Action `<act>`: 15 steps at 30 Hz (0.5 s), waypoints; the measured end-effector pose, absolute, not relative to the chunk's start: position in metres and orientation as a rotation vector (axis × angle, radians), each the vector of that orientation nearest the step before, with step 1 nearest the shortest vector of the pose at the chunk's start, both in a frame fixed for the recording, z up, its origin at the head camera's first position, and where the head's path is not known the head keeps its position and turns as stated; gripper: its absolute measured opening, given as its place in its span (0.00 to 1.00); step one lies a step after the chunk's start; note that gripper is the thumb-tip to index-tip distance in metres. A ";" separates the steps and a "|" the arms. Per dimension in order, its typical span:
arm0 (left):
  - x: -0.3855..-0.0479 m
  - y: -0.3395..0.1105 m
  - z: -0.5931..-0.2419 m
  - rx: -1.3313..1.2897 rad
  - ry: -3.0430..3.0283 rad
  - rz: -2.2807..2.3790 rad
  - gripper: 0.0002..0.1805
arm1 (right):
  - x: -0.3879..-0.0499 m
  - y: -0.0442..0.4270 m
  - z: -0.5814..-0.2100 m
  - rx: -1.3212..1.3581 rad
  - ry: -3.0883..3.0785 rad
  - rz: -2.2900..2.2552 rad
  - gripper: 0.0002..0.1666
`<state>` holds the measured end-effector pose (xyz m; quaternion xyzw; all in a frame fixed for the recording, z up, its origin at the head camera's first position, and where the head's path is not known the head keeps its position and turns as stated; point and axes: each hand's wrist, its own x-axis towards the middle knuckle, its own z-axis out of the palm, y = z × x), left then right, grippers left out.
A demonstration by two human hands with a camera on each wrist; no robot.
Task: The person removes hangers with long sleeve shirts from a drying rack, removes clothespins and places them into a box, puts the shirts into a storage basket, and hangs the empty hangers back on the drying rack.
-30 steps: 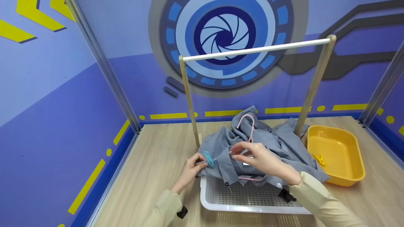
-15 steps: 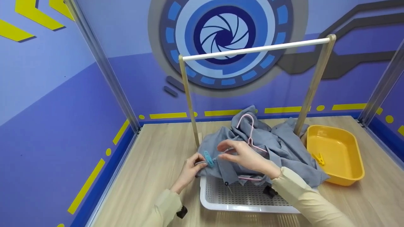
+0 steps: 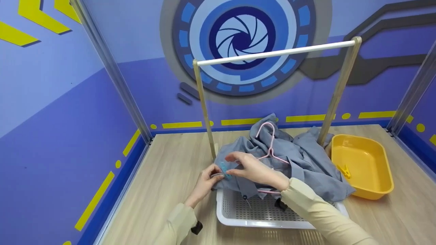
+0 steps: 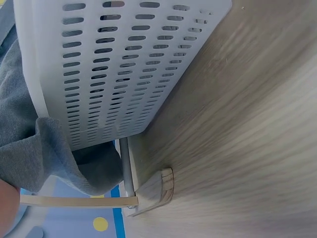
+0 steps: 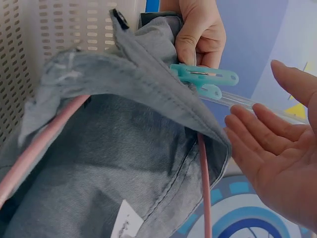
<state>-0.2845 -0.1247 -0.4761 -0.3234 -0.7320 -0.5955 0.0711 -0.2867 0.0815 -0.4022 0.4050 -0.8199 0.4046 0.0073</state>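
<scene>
A grey denim-like garment (image 3: pixel 308 163) lies bunched over a white perforated basket (image 3: pixel 269 223). A pink hanger (image 3: pixel 270 149) sits in it, hook upward, its bars passing inside the garment's opening in the right wrist view. At the garment's left edge, my left hand (image 3: pixel 205 180) pinches the cloth between thumb and fingers. Beside those fingers a teal clothespin (image 5: pixel 208 77) is clipped on the edge. My right hand (image 3: pixel 255 168) hovers close to it; in the right wrist view its fingers (image 5: pixel 262 129) are spread, apart from the clothespin and holding nothing.
A rack with a white rod (image 3: pixel 276 53) and wooden posts stands behind the garment. To the right, a yellow basin (image 3: pixel 366 166) contains a yellow clothespin (image 3: pixel 345 171). The wooden tabletop (image 3: pixel 160 170) extends to the left, and patterned panels enclose the sides and back.
My right hand has moved left across the garment to the teal clothespin, uncovering more of the pink hanger. The left hand keeps its pinch in the same place.
</scene>
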 end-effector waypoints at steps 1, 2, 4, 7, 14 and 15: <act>-0.284 -0.125 -0.476 -0.972 -2.203 -1.787 0.04 | -0.287 0.080 -0.402 1.262 -2.577 1.225 0.25; -0.284 -0.125 -0.476 -0.972 -2.204 -1.785 0.04 | -0.287 0.079 -0.402 1.256 -2.591 1.189 0.26; -0.284 -0.125 -0.476 -0.969 -2.210 -1.785 0.04 | -0.287 0.076 -0.402 1.239 -2.622 1.106 0.26; -0.284 -0.125 -0.475 -0.969 -2.212 -1.789 0.04 | -0.287 0.072 -0.402 1.225 -2.654 0.999 0.26; -0.283 -0.124 -0.475 -0.971 -2.205 -1.805 0.04 | -0.285 0.064 -0.404 1.223 -2.671 0.836 0.23; -0.283 -0.125 -0.475 -0.973 -2.205 -1.809 0.04 | -0.285 0.063 -0.405 1.224 -2.667 0.827 0.23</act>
